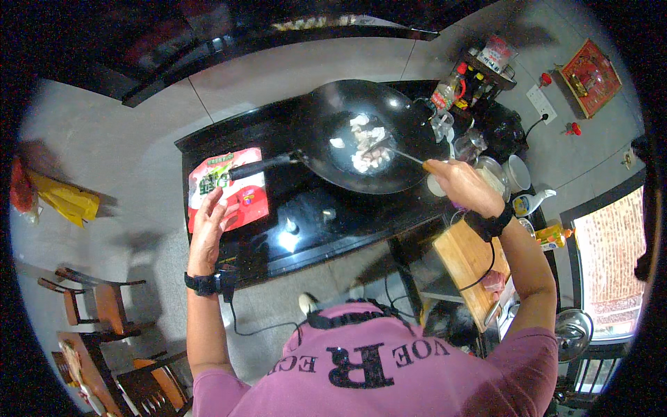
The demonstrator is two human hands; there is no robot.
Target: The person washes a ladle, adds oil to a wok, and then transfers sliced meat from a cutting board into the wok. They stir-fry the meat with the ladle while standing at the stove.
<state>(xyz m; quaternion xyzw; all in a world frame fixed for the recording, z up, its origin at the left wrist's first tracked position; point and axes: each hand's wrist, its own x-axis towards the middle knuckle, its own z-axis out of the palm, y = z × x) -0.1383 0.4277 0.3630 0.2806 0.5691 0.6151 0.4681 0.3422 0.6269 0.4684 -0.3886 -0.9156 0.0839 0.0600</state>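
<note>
A black wok (333, 174) sits on the glossy black stove (312, 229). Pale pieces of food (367, 148), possibly sliced meat, lie in its bottom. My right hand (466, 185) grips a metal-shafted cooking utensil (405, 155) whose head rests among the pieces; the head's shape is hard to make out. On the left, my left hand (212, 216) has its fingers apart just below the end of the wok handle (263, 166). Beneath those fingers lies a red and white plastic packet (255, 200) bearing print; whether they touch it is unclear.
Right of the wok stand a red-capped bottle (447, 94), glass containers (470, 144) and a white bowl (517, 173). A wooden cutting board (461, 260) holds raw meat (494, 281) and a knife (492, 314) by my right arm. A range hood (281, 49) overhangs the stove.
</note>
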